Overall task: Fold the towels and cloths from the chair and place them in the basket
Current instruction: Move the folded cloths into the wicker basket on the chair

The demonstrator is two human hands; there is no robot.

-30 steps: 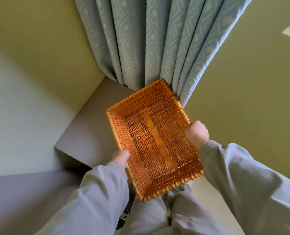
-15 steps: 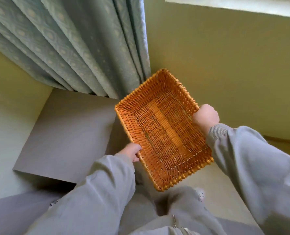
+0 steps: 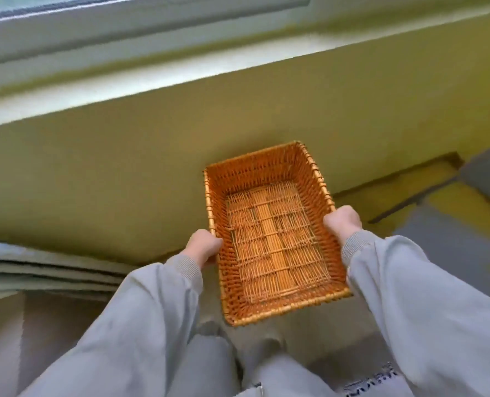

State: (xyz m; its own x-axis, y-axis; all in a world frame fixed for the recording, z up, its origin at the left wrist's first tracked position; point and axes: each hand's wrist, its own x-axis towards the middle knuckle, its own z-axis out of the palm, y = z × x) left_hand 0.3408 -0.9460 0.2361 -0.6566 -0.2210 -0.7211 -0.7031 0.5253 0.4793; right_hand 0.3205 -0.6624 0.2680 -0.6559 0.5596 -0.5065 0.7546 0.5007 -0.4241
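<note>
1. The left hand (image 3: 205, 246) grips the left rim of the wicker basket (image 3: 266, 316), its fingers curled round the edge.
2. The right hand (image 3: 342, 222) grips the opposite rim the same way, slightly farther forward than the left hand.
3. Both forearms reach forward, well apart, in the grey left sleeve (image 3: 140, 316) and right sleeve (image 3: 427, 296), with the basket between the hands.

A yellow-green wall (image 3: 117, 173) fills the far side of the scene, blurred by camera motion. Above it runs a pale window ledge (image 3: 140, 78), with a grey-white window frame (image 3: 152, 27) along the far edge. At the near left, pale blue-green curtain folds (image 3: 37, 270) lie in bands against the base of the wall. To the right, grey flooring (image 3: 444, 247) meets yellow patches (image 3: 467, 207) edged with dark lines; their detail is too smeared to make out.
</note>
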